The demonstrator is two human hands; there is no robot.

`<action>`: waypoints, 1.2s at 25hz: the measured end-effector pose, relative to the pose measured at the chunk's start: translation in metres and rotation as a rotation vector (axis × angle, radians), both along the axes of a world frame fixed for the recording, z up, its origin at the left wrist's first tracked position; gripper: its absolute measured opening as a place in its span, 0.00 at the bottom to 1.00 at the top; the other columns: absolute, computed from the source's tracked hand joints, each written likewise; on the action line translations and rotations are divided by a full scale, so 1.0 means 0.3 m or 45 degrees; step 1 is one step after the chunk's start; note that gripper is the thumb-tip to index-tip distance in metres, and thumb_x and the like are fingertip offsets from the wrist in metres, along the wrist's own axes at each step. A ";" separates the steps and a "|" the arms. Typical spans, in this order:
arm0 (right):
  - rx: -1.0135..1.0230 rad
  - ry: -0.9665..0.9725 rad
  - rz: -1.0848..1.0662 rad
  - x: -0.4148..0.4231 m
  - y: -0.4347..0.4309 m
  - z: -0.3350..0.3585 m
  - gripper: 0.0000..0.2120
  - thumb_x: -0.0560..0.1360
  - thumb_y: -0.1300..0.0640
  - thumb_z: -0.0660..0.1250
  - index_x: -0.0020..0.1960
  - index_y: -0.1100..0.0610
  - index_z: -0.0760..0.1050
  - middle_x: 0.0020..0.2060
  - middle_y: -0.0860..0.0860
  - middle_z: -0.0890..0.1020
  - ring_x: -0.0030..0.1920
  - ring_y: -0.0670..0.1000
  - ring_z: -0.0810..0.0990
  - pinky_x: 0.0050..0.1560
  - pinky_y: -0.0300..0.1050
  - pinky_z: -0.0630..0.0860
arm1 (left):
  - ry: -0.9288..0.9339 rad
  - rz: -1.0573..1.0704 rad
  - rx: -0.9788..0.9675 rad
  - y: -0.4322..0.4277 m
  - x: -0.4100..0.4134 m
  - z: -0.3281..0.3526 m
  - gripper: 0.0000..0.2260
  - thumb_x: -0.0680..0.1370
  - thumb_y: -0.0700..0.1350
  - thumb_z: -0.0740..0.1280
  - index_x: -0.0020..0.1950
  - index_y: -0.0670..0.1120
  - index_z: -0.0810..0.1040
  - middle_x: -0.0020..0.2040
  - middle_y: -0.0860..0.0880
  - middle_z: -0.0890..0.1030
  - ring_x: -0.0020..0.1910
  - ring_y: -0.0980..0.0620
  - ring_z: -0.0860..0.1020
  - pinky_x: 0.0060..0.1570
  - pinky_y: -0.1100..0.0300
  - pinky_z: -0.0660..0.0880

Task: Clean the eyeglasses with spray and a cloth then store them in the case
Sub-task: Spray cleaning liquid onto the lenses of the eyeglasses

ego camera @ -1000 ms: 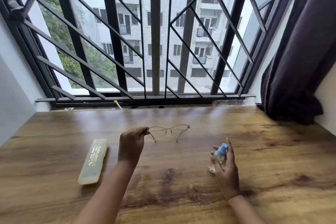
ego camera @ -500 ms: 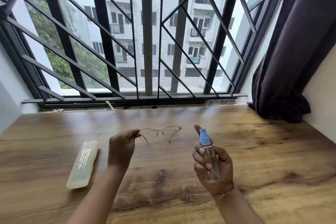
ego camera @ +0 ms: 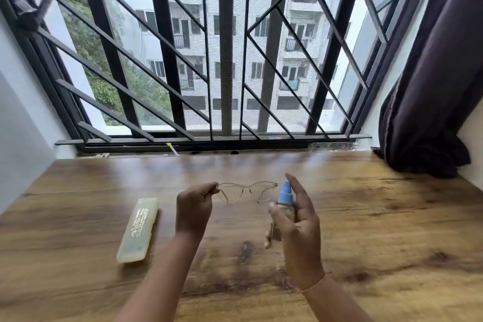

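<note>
Thin-framed eyeglasses (ego camera: 247,191) hang above the wooden table (ego camera: 392,217), pinched at their left end by my left hand (ego camera: 194,208). My right hand (ego camera: 298,227) grips a small clear spray bottle with a blue nozzle (ego camera: 284,194), upright and close to the right lens. The index finger rises above the nozzle. A pale yellow glasses case (ego camera: 138,229) lies shut on the table to the left of my left hand. No cloth shows.
A black window grille (ego camera: 224,60) and sill close the table's far edge. A dark curtain (ego camera: 439,86) hangs at the right, down to the table's corner. A small yellow-tipped stick (ego camera: 172,148) lies at the sill.
My right hand lifted the spray bottle from near the table, turned it upright and brought it left, up to the right lens. My left hand kept the glasses roughly in place.
</note>
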State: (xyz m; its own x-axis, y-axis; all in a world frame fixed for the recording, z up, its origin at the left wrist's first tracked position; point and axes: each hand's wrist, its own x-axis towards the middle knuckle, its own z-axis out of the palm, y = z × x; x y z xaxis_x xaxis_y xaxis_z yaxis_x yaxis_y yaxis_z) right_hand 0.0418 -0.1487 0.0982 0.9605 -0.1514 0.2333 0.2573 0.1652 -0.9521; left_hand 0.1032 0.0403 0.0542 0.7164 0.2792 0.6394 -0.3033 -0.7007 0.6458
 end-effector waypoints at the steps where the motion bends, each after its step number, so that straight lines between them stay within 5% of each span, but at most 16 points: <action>1: -0.373 -0.259 -0.198 -0.008 0.032 0.003 0.27 0.69 0.58 0.66 0.67 0.43 0.68 0.34 0.51 0.76 0.25 0.55 0.71 0.26 0.45 0.75 | -0.002 -0.006 0.005 -0.003 0.001 -0.003 0.07 0.66 0.30 0.73 0.39 0.41 0.84 0.36 0.46 0.85 0.38 0.55 0.81 0.41 0.71 0.72; 3: -0.929 -0.679 -0.390 0.003 0.076 -0.024 0.28 0.72 0.57 0.63 0.70 0.47 0.63 0.39 0.50 0.77 0.26 0.48 0.73 0.27 0.42 0.76 | 0.002 -0.012 0.022 -0.009 0.001 -0.012 0.07 0.66 0.31 0.72 0.39 0.41 0.84 0.36 0.46 0.85 0.37 0.53 0.82 0.41 0.69 0.72; 5: -1.136 -0.753 -0.463 0.036 0.099 -0.032 0.28 0.73 0.58 0.62 0.71 0.48 0.60 0.41 0.52 0.77 0.27 0.49 0.75 0.25 0.46 0.76 | -0.002 -0.017 0.039 -0.016 0.002 -0.015 0.07 0.66 0.31 0.72 0.39 0.40 0.84 0.36 0.45 0.85 0.36 0.50 0.83 0.41 0.68 0.72; 18: -1.192 -0.699 -0.535 0.032 0.120 -0.024 0.20 0.71 0.59 0.63 0.62 0.52 0.66 0.43 0.53 0.80 0.30 0.53 0.79 0.23 0.45 0.76 | -0.051 -0.015 0.061 -0.035 0.008 -0.004 0.04 0.67 0.34 0.70 0.39 0.40 0.84 0.33 0.45 0.84 0.33 0.50 0.82 0.41 0.70 0.70; 30: -1.155 -0.682 -0.782 -0.004 0.004 0.007 0.21 0.74 0.56 0.63 0.66 0.52 0.66 0.41 0.54 0.79 0.26 0.50 0.75 0.24 0.42 0.75 | -0.044 -0.009 0.033 -0.027 0.007 -0.008 0.04 0.66 0.33 0.70 0.38 0.39 0.84 0.33 0.43 0.84 0.33 0.49 0.82 0.41 0.69 0.70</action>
